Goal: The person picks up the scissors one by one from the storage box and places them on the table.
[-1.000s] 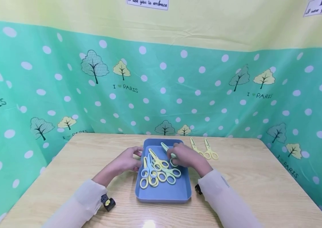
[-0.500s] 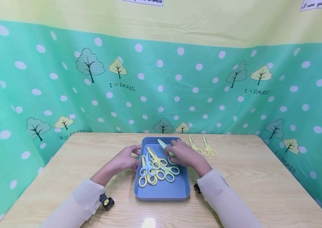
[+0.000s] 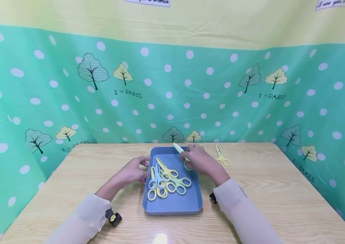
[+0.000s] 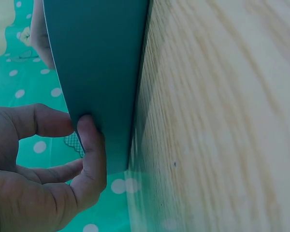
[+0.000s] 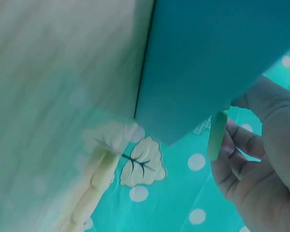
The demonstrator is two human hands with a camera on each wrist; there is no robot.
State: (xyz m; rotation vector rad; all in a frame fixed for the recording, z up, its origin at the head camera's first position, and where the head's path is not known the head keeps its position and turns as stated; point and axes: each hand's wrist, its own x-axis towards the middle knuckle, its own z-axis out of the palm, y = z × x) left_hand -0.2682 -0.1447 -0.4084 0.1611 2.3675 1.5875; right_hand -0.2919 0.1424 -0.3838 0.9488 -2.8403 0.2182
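Two grips: left fingers (image 4: 50, 122) on tray (image 3: 187, 204), right fingers (image 5: 247, 141) on green scissors (image 3: 177, 147); scissor heap (image 3: 157, 173) head-view only

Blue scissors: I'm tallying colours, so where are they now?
In the head view, the blue scissors lie at left inside the tray, among yellow scissors, near the left hand.

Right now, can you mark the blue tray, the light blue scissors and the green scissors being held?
Blue tray (image 3: 187, 204): head view, on its bare floor at the near end.
Light blue scissors (image 3: 157, 176): head view, just above the finger loops.
Held green scissors (image 3: 178, 148): head view, on the blade.
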